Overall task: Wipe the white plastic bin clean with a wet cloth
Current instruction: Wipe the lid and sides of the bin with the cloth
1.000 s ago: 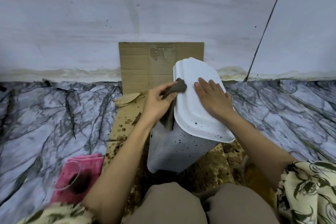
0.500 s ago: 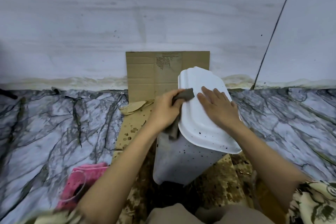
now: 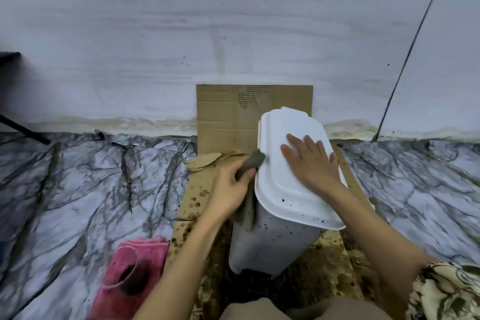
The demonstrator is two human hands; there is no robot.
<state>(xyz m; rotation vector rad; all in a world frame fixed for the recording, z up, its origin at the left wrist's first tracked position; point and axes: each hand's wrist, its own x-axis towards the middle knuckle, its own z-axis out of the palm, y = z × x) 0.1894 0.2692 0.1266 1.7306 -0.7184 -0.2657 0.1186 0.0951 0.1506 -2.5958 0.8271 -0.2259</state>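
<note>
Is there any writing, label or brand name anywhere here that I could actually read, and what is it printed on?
Nothing can be read.
Cardboard sheet against the wall: dark printed lines and a block of marks near its top edge, too small and blurred to read.
White bin and its lid: only dark specks, no lettering.

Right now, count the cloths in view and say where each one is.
2. A dark grey cloth is gripped in the left hand against the bin lid's left edge. A pink cloth lies on the floor at lower left, under a clear cup. None seem hidden.
</note>
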